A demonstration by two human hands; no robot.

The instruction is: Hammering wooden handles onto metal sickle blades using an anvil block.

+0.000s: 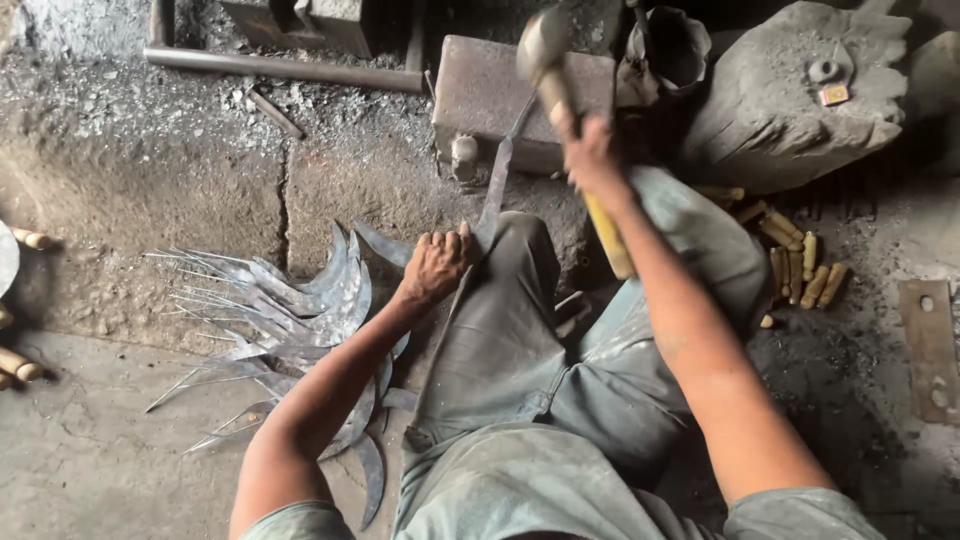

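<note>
Two bare hands work a blade [497,185] at a block [500,95] of dark metal, seen from the head camera of a person seated on a gritty workshop floor [90,450]. The left hand [435,265] is closed around the blade's near end, by the knee, and holds it so that the far end lies up against the block. The right hand [590,150] is wrapped tight around the wooden handle of a hammer [545,45], raised over the block, its head blurred. The blade looks thin, stiff and sharp-edged, best gripped at its blunt near end, well back from the hammer; the hammer looks head-heavy. A pile of curved blades [290,310] lies on the floor beside the left arm. Short wooden handles [795,265] lie scattered near the right knee, under a large stone [800,95]. Motion blur hides the hammer's face. The left fingers' underside is out of sight, and dark shadow behind the block swallows whatever stands there. Where exactly blade meets block is hard to make out.
</note>
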